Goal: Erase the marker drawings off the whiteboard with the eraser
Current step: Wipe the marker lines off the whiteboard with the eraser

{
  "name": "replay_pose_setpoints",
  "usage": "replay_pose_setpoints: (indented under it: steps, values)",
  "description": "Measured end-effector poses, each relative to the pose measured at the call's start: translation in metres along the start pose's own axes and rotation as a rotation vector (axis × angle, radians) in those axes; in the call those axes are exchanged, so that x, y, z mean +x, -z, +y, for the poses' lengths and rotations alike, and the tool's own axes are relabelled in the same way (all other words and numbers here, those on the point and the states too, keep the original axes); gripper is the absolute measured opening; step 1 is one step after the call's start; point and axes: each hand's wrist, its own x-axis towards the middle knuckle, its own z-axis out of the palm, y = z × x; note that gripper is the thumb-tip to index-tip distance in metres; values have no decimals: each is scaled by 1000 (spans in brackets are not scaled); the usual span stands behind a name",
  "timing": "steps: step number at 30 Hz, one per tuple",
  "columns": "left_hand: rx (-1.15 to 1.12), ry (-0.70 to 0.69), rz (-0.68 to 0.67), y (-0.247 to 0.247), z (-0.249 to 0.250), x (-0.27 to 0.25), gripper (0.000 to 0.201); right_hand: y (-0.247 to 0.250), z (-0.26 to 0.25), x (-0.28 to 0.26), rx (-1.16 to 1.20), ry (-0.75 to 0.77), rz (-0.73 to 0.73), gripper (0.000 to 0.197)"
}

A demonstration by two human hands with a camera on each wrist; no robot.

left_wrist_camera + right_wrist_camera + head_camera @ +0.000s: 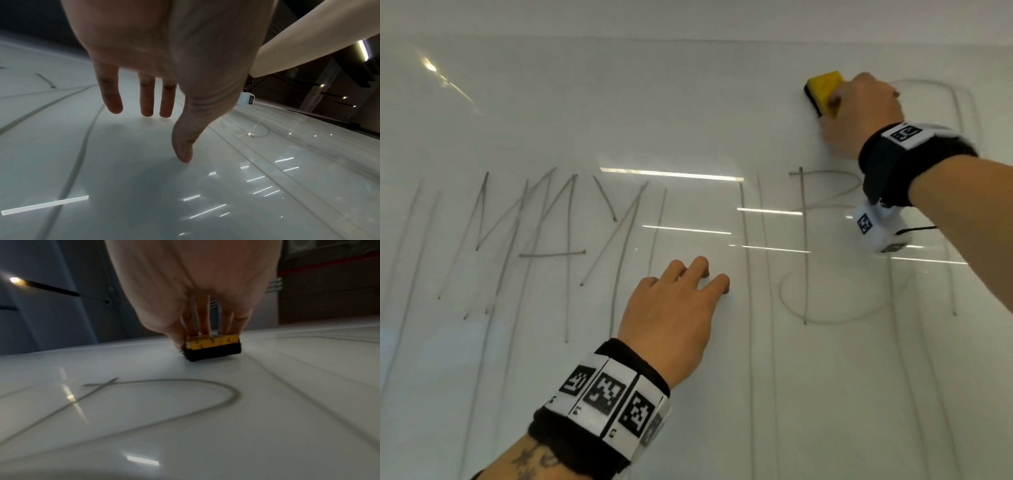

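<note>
eraser (212, 347) black felt on whiteboard (185, 426) only in right wrist view.

Showing dark wall panels (51, 318) at nine o'clock, a small lamp (14, 280) glowing at ten o'clock; ceiling light strips (363, 50) shining at two o'clock above dim columns (312, 95).

Eraser (822, 91) on whiteboard (688, 113) — above-right of drawings (544, 240).

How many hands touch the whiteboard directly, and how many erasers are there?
1 hand: the left hand rests its fingertips on the whiteboard. 1 eraser, upper right, gripped by the right hand.
</note>
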Motion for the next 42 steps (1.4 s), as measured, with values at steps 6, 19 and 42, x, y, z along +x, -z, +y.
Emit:
replay_pose_setpoints:
  steps: [6,19,42]
  values:
    - [-24,11,17,3,1,2,64,-29,-95,-67,139,533,-184,32]
    - [-65,11,-7,-8,-5,-10,67,-34,-91,-68,154,531,-137,34]
    - [3,73,-10,-11,12,-8,71,6,103,-25,1,-239,79,36]
